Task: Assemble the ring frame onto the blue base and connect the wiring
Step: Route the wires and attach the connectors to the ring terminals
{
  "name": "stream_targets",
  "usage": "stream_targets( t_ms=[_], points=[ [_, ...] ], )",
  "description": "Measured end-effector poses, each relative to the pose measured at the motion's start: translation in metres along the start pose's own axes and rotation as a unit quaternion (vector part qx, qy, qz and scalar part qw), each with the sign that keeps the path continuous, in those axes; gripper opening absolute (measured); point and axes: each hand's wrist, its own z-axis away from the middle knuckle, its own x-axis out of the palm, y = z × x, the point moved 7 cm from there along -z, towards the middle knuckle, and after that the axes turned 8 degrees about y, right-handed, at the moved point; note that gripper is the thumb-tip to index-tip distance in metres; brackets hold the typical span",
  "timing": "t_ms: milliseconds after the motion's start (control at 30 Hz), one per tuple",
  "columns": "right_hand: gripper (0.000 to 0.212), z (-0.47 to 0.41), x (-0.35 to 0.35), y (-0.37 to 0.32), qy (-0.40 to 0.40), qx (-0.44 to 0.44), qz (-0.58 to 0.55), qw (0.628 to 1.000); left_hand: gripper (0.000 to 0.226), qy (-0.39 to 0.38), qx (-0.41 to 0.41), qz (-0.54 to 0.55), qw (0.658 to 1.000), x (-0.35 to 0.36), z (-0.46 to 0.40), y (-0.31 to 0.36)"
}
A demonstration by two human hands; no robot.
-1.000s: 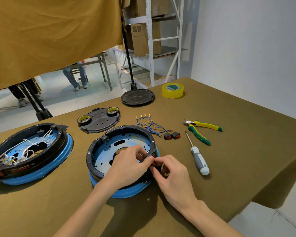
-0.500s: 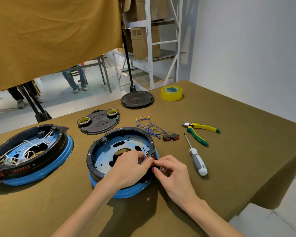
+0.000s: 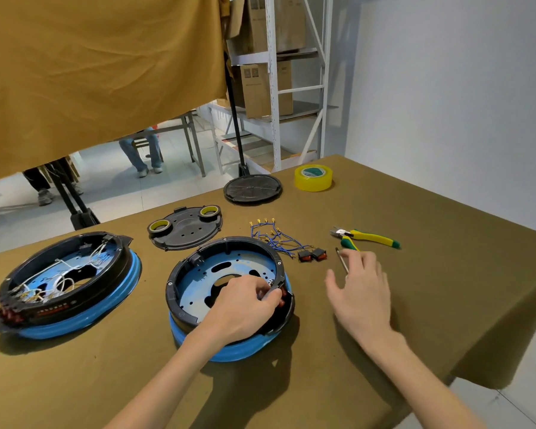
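My right hand (image 3: 361,292) has left the ring frame (image 3: 226,275), fingers spread, reaching beside it toward the screwdriver (image 3: 342,261); my left hand (image 3: 245,308) pinches, perhaps, a red switch (image 3: 281,300) at the frame on the blue base (image 3: 229,348).

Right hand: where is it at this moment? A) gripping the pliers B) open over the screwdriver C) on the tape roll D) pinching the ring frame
B. The right hand is spread open above the screwdriver, clear of the ring frame, which the left hand grips.
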Motion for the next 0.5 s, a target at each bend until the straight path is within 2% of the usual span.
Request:
stream_targets(
  t_ms=[67,100,167,233,267,300,367,433,500],
  points=[
    [0.051,-0.005,0.017,0.020,-0.125,0.011,0.219,0.968,0.038,-0.001,-0.007,0.001,1.000,0.000,0.000,0.000],
    [0.050,-0.004,0.024,0.025,-0.175,0.005,0.267,0.948,0.037,-0.001,-0.011,0.001,1.000,0.000,-0.001,0.000],
    [0.038,-0.004,0.030,0.027,-0.218,-0.007,0.255,0.942,0.036,-0.003,-0.021,0.007,1.000,0.001,-0.002,-0.002],
    [0.025,-0.010,0.028,0.030,-0.216,0.057,0.104,0.969,0.039,-0.004,-0.031,0.013,0.999,0.002,-0.004,-0.004],
    [0.022,-0.013,0.026,0.032,-0.206,0.119,-0.019,0.971,0.040,-0.003,-0.035,0.015,0.999,0.002,-0.006,-0.004],
    [0.020,-0.014,0.022,0.032,-0.183,0.177,-0.143,0.956,0.039,-0.001,-0.039,0.016,0.999,0.002,-0.007,-0.005],
    [0.016,-0.015,0.017,0.020,-0.135,0.259,-0.337,0.895,0.038,0.001,-0.047,0.021,0.999,0.004,-0.010,-0.007],
    [0.009,-0.011,0.023,0.000,-0.112,0.324,-0.495,0.798,0.037,0.001,-0.054,0.027,0.998,0.005,-0.013,-0.009],
    [0.009,-0.008,0.034,-0.019,-0.100,0.373,-0.603,0.698,0.037,0.002,-0.063,0.030,0.998,0.005,-0.014,-0.010]
  ],
)
